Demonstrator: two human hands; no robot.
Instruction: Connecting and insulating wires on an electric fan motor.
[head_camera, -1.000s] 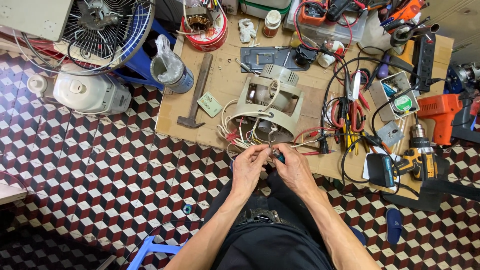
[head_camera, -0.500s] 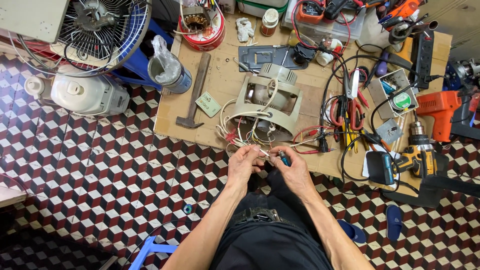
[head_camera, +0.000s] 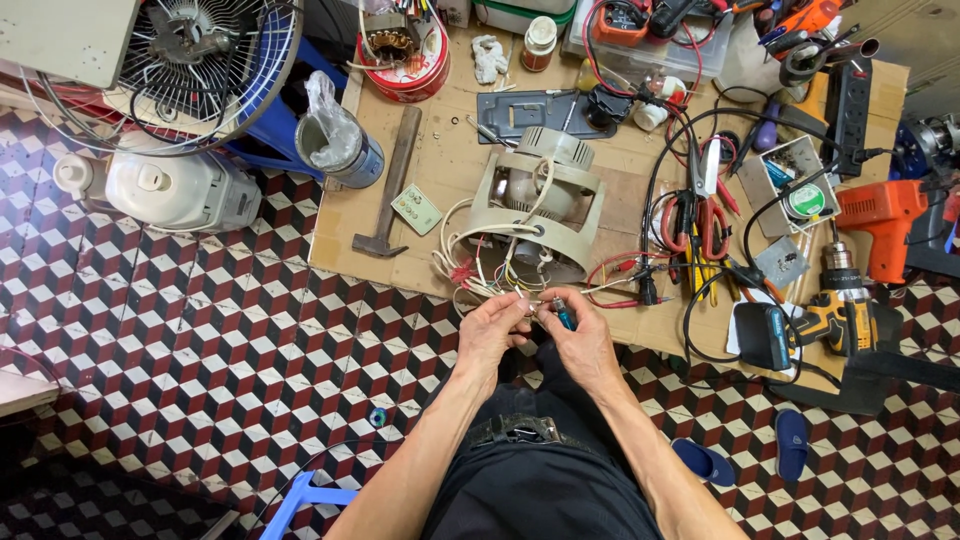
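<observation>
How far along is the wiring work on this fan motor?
Done: the motor housing lies bare on the board, its wires pulled out. In hand: left hand and right hand pinch wire ends, a small blue tool in the right. Left: loose wires remain unjoined.

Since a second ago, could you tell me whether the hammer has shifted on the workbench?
No. The hammer lies as before, its head near the bench's left edge, beside the small green card.
</observation>
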